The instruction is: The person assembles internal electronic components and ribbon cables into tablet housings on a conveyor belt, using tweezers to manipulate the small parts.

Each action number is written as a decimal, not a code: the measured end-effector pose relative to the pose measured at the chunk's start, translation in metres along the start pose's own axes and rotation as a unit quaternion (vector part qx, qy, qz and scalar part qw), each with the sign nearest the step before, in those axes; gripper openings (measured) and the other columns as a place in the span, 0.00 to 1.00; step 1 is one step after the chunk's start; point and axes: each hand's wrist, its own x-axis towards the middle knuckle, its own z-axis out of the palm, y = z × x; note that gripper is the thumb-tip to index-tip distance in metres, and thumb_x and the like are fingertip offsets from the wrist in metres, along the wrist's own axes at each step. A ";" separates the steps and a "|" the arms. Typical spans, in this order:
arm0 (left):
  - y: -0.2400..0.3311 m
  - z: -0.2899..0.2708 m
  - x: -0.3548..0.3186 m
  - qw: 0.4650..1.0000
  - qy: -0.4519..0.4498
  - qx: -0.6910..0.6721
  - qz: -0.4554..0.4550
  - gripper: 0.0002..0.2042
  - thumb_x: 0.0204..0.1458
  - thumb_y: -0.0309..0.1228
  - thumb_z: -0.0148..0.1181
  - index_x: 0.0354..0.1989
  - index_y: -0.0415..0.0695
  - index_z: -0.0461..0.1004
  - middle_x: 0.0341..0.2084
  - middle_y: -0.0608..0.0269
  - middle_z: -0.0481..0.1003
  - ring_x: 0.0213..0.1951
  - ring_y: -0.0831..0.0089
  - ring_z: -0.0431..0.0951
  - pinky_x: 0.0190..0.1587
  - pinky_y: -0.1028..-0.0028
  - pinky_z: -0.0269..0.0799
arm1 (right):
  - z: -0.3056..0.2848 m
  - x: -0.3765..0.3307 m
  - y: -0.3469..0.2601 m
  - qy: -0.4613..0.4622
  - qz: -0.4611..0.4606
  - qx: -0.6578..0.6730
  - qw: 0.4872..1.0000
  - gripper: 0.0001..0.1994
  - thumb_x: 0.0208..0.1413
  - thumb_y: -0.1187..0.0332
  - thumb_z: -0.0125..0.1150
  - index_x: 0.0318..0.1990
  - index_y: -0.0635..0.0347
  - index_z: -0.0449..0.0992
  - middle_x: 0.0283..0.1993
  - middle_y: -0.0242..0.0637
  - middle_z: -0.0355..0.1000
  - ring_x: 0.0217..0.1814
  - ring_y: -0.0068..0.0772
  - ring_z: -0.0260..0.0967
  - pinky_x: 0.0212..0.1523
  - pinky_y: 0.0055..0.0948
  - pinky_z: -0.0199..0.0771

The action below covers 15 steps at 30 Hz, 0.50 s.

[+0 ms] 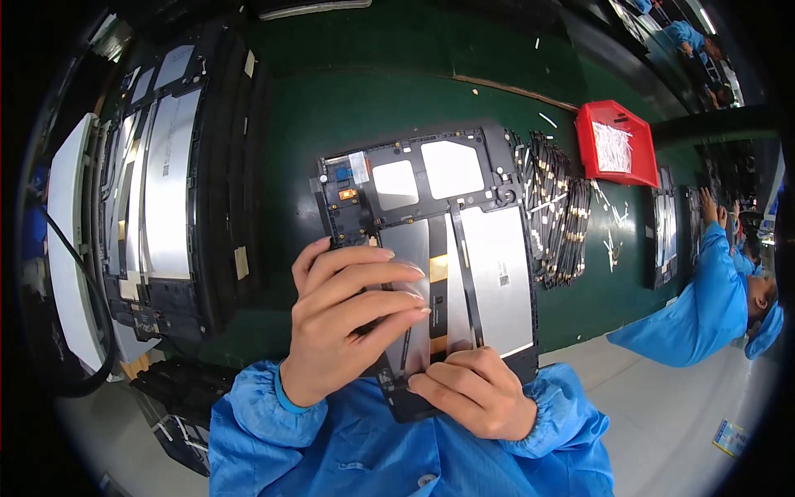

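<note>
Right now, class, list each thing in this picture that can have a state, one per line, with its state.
Left hand: fingers spread, pressing on the open tablet frame.
Right hand: pinching the frame's lower edge.
Open tablet frame: back off, insides showing, lying flat on the green table.
Red tray: holding small white parts.
Flex strips: piled loose beside the frame.
Stack of frames: stacked at left.
</note>
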 end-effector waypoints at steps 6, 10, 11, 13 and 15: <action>0.001 0.001 0.000 1.000 -0.006 -0.010 -0.018 0.03 0.40 0.31 0.68 0.24 0.53 0.81 0.35 0.74 0.78 0.48 0.74 0.71 0.60 0.65 0.48 | -0.005 0.004 -0.003 -0.021 0.018 -0.005 1.000 0.15 0.33 0.72 0.63 0.35 0.57 0.79 0.34 0.30 0.71 0.36 0.29 0.66 0.35 0.23 0.69; 0.000 0.001 0.000 1.000 -0.007 -0.013 -0.018 0.03 0.40 0.31 0.68 0.24 0.53 0.81 0.34 0.74 0.78 0.48 0.74 0.71 0.61 0.65 0.48 | -0.005 0.004 -0.003 -0.019 0.019 -0.006 1.000 0.15 0.33 0.72 0.63 0.34 0.57 0.79 0.35 0.30 0.71 0.37 0.29 0.66 0.35 0.23 0.68; 0.000 0.001 0.000 1.000 -0.007 -0.014 -0.019 0.03 0.40 0.31 0.68 0.24 0.53 0.81 0.34 0.74 0.78 0.48 0.74 0.71 0.61 0.65 0.48 | -0.005 0.004 -0.003 -0.019 0.018 -0.009 1.000 0.14 0.33 0.72 0.63 0.34 0.57 0.79 0.35 0.30 0.71 0.37 0.29 0.66 0.35 0.23 0.68; 0.000 0.001 0.000 1.000 -0.006 -0.017 -0.018 0.03 0.40 0.31 0.68 0.24 0.53 0.81 0.34 0.74 0.78 0.48 0.74 0.71 0.61 0.65 0.48 | -0.003 0.002 -0.001 -0.015 0.012 -0.009 1.000 0.14 0.35 0.72 0.61 0.35 0.58 0.78 0.36 0.29 0.69 0.37 0.28 0.65 0.35 0.25 0.68; 0.000 0.001 -0.001 1.000 -0.005 -0.020 -0.018 0.03 0.40 0.31 0.68 0.24 0.53 0.81 0.34 0.74 0.78 0.48 0.74 0.71 0.61 0.65 0.48 | -0.003 0.002 -0.001 -0.012 0.007 -0.009 1.000 0.13 0.37 0.72 0.59 0.36 0.58 0.77 0.37 0.29 0.68 0.38 0.27 0.65 0.35 0.26 0.67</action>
